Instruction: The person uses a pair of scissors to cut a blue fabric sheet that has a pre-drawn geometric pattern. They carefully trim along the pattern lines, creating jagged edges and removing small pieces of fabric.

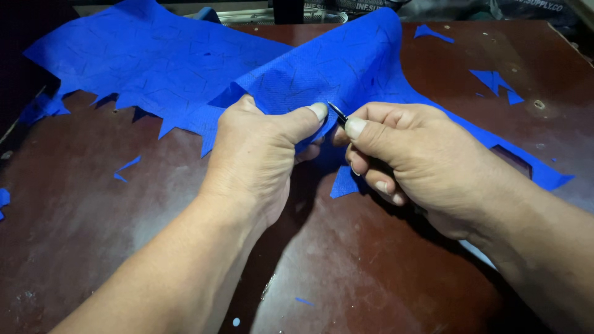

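The blue sheet (185, 62) looks like thin non-woven fabric: light, limp and soft, with a fine textured weave and dark lines drawn across it. It folds and drapes wherever it is lifted, so it probably has no stiffness of its own and needs to be pinched close to the working spot to stay taut. Its near edge is cut into jagged points, which would likely tear or flop if pulled hard; the safer hold is on the doubled fold just behind the edge.

That is where the left hand (257, 158) has it. The hand is closed, thumb pressed on top of a raised fold and fingers curled beneath, gripping the fabric firmly. The right hand (421, 164) sits just beside it, thumbs nearly touching, closed around a slim dark tool (337, 113) whose tip shows between thumb and forefinger; it may be a small blade or pen, but too little shows to tell. Its tip rests at the fold.

The sheet spreads from the far left of the dark brown desk (93, 247) up over both hands and runs on under the right wrist to the right. Small blue offcuts (495, 80) lie scattered on the desk, well apart from the hands.
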